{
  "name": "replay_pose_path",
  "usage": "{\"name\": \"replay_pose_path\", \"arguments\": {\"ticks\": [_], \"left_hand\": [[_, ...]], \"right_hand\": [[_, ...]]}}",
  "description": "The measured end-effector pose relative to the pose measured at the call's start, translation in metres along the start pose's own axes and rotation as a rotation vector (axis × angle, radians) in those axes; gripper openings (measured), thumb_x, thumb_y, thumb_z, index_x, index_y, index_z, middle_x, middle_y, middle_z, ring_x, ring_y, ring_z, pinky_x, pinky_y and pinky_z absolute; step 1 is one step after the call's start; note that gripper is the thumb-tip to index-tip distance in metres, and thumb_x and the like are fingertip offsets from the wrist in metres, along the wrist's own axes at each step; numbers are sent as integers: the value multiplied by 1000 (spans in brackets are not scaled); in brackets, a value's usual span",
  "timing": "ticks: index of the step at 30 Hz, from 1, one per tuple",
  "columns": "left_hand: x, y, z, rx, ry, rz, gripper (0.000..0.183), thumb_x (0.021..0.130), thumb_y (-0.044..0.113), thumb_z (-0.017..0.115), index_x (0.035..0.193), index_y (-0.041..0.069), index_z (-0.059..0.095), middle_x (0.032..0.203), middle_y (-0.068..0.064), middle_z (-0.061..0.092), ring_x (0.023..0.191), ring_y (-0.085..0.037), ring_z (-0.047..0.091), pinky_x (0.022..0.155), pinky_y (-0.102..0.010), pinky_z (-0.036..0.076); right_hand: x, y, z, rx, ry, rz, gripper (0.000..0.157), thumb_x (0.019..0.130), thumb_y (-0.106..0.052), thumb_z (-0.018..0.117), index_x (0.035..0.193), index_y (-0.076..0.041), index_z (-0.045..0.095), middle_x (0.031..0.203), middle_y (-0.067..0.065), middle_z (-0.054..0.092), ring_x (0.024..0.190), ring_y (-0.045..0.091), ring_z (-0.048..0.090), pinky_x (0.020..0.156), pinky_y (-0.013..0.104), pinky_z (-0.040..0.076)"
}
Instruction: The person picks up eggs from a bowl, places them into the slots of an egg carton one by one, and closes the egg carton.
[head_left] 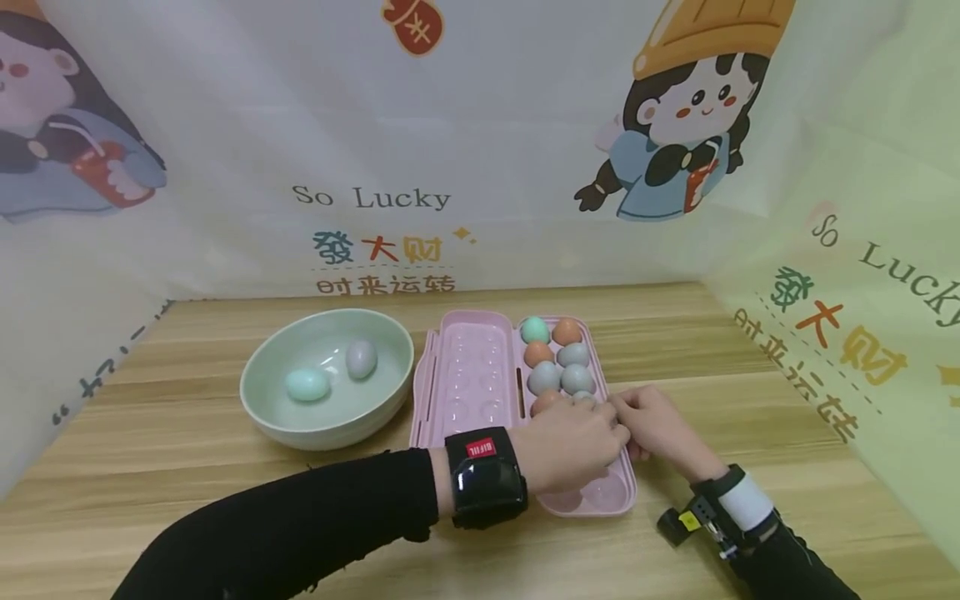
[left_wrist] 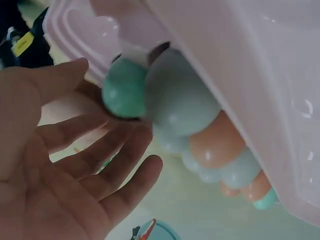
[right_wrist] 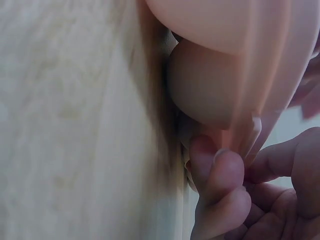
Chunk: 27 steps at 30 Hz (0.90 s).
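Observation:
A pink egg box (head_left: 617, 492) lies unfolded on the table, and its right half holds two columns of green, brown and grey-blue eggs. My left hand (head_left: 573, 446) reaches across its near part, hiding some of the cups. In the left wrist view its fingers (left_wrist: 112, 165) are spread and fairly straight, with their tips close to a green egg (left_wrist: 124, 89) seated beside a grey-blue egg (left_wrist: 177, 95). My right hand (head_left: 660, 425) pinches the box's right rim; the right wrist view shows curled fingers (right_wrist: 227, 170) at that edge.
Left of the box stands a pale green bowl (head_left: 258, 400) with a mint egg (head_left: 307, 384) and a lavender-grey egg (head_left: 362, 359) inside. The box's pink lid (head_left: 474, 367) lies flat between bowl and eggs. A printed cloth (head_left: 517, 167) hangs behind the wooden table (head_left: 150, 442).

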<state>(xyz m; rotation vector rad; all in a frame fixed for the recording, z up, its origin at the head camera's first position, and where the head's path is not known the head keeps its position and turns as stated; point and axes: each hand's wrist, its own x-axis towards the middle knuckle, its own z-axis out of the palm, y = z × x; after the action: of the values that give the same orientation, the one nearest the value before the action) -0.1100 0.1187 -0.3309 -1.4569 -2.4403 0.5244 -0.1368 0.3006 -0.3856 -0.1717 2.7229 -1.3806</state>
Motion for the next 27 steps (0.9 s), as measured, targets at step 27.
{"name": "replay_pose_path", "arguments": {"ticks": [27], "left_hand": [[-232,-171,88,-510,152,-778,38,94,20,64,122,-6,61,120,-32,56,105,-48,58,73,-59,50]], "right_hand": [[0,-1,2,-45,-1,4,38,99,-14,46,64,-5,58,47,1,47,39,13,45,38,26,38]]}}
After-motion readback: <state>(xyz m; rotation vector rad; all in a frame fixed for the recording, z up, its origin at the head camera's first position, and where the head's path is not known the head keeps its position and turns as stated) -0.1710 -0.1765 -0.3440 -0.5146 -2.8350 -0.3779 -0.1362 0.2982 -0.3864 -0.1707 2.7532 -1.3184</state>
